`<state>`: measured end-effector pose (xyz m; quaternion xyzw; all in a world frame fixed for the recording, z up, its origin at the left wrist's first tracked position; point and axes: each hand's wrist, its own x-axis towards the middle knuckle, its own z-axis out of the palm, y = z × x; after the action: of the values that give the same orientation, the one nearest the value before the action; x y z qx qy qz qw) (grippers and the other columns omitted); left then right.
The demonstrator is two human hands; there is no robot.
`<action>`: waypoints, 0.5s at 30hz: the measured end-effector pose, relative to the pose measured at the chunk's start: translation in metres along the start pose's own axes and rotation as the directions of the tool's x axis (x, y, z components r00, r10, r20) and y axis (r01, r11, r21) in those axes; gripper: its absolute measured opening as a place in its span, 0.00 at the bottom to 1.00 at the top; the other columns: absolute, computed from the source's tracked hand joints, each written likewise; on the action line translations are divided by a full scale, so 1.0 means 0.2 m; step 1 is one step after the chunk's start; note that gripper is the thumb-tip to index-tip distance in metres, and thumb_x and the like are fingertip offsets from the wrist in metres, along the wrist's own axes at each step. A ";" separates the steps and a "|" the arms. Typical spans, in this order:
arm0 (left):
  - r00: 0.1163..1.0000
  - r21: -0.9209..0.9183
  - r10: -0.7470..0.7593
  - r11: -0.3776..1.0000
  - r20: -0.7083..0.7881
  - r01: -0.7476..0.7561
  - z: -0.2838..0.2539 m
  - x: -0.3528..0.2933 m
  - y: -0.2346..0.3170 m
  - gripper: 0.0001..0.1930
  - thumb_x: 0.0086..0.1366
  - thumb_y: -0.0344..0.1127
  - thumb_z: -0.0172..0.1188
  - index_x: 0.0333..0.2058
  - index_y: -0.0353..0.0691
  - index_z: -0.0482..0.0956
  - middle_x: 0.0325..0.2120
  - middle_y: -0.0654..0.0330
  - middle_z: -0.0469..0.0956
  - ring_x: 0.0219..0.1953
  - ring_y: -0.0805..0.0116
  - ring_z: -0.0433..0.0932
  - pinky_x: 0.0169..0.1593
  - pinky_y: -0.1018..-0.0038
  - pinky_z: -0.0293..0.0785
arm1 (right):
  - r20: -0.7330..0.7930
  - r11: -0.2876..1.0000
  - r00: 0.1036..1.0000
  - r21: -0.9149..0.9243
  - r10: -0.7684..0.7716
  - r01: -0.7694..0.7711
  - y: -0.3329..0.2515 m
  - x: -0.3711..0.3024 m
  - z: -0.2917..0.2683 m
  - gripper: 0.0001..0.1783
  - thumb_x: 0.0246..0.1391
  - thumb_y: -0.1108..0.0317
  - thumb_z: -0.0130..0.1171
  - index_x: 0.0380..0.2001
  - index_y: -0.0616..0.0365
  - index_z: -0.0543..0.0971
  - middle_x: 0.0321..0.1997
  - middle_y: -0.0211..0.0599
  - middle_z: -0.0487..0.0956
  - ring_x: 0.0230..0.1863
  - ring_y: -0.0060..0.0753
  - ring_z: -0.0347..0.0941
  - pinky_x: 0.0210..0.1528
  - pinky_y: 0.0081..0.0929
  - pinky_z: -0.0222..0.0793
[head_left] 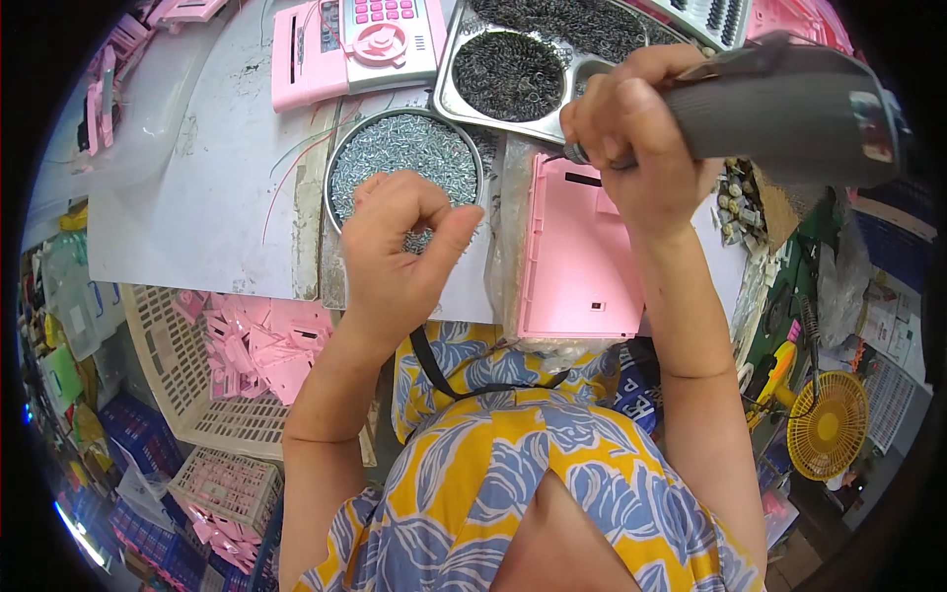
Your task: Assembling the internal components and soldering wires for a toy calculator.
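Note:
My left hand (400, 232) is over a round metal bowl (478, 168) of small silvery screws (400, 148). Its fingers curl down at the screws, the thumb sticks out to the side, and whatever the fingers hold is hidden. Raised at the right, my right hand (641, 138) grips a dark, thick-bodied electric screwdriver (764, 118), its body pointing off to the right and its tip toward the left. Beneath that hand lies a flat pink plastic panel (577, 261) with a raised rim, resting on a plastic-wrapped pad (508, 237) at the table's near edge.
A pink toy safe (355, 49) with keypad and dial stands at the back. Beside it a metal tray (449, 74) holds dark springs (508, 74). Small metal parts (740, 202) lie at right. A cream basket (178, 385) of pink pieces and a yellow fan (827, 424) stand lower.

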<state>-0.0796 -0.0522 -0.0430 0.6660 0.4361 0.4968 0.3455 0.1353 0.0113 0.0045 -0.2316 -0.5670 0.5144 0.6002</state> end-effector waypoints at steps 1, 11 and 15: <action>0.999 0.063 0.038 0.997 0.012 -0.038 0.01 0.00 0.00 0.12 0.56 0.31 0.71 0.24 0.43 0.73 0.22 0.66 0.73 0.25 0.67 0.69 0.40 0.69 0.59 | 0.001 1.000 1.000 -0.024 -0.003 0.003 0.01 -0.01 0.01 0.04 0.63 0.72 0.53 0.37 0.58 0.69 0.16 0.29 0.63 0.17 0.22 0.57 0.23 0.29 0.60; 0.948 0.335 0.272 0.889 0.163 -0.313 0.12 0.04 0.00 0.09 0.53 0.28 0.70 0.33 0.43 0.82 0.33 0.64 0.83 0.34 0.66 0.79 0.48 0.65 0.61 | 0.100 1.000 0.995 0.006 0.026 -0.026 -0.01 0.01 0.02 0.11 0.65 0.69 0.53 0.48 0.58 0.71 0.17 0.26 0.65 0.18 0.19 0.58 0.25 0.26 0.63; 0.955 0.301 0.244 0.910 0.168 -0.286 0.15 0.02 0.03 0.07 0.56 0.30 0.68 0.34 0.45 0.82 0.32 0.67 0.82 0.36 0.69 0.79 0.50 0.62 0.59 | 0.362 0.993 0.931 0.122 -0.040 -0.004 -0.23 0.02 0.05 0.15 0.68 0.58 0.51 0.52 0.53 0.71 0.16 0.21 0.65 0.19 0.21 0.61 0.28 0.27 0.66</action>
<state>-0.0493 -0.0522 -0.0435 0.7966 0.3939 0.4181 0.1884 0.1424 -0.0049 0.0492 -0.0905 -0.6381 0.5762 0.5026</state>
